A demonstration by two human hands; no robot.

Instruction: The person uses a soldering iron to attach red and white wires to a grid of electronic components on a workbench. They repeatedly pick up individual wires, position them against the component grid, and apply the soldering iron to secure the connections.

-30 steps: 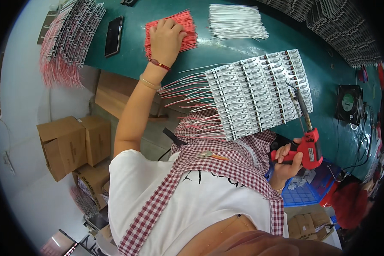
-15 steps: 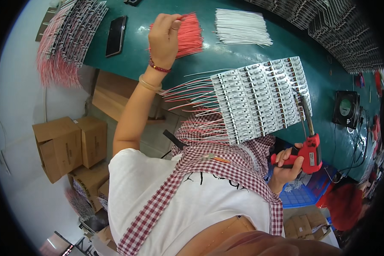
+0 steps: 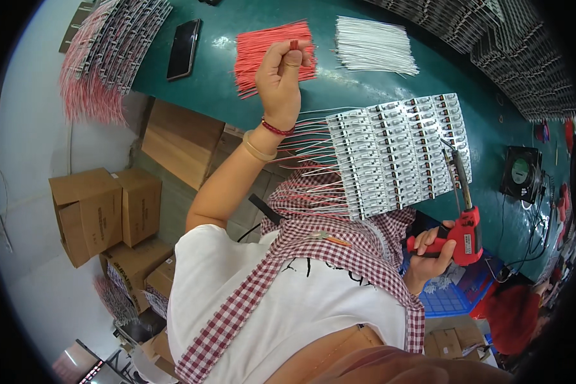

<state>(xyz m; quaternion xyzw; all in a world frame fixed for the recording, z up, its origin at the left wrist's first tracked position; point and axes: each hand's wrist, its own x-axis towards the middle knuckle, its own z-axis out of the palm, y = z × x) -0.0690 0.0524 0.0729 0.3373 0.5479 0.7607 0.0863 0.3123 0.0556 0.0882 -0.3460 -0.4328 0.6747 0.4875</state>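
My left hand (image 3: pixel 280 80) is raised above the green table (image 3: pixel 224 96), pinching a small bunch of short red wires (image 3: pixel 294 45) between thumb and fingers. Just behind it lies the spread pile of red wires (image 3: pixel 256 54). My right hand (image 3: pixel 432 249) grips a red soldering gun (image 3: pixel 464 224) by its handle, its long metal tip resting over the right side of a panel of white circuit strips (image 3: pixel 397 153). Red and white wire leads stick out from the panel's left edge.
A pile of white wires (image 3: pixel 371 45) lies right of the red pile. A black phone (image 3: pixel 184 48) rests at the left of the table, beside stacked wired strips (image 3: pixel 109 51). A small black fan (image 3: pixel 521 173) stands at right. Cardboard boxes (image 3: pixel 102 211) sit on the floor at left.
My left hand has lifted off the red wire pile, taking a few red wires with it, and moved right and nearer. The soldering gun has stayed over the panel.
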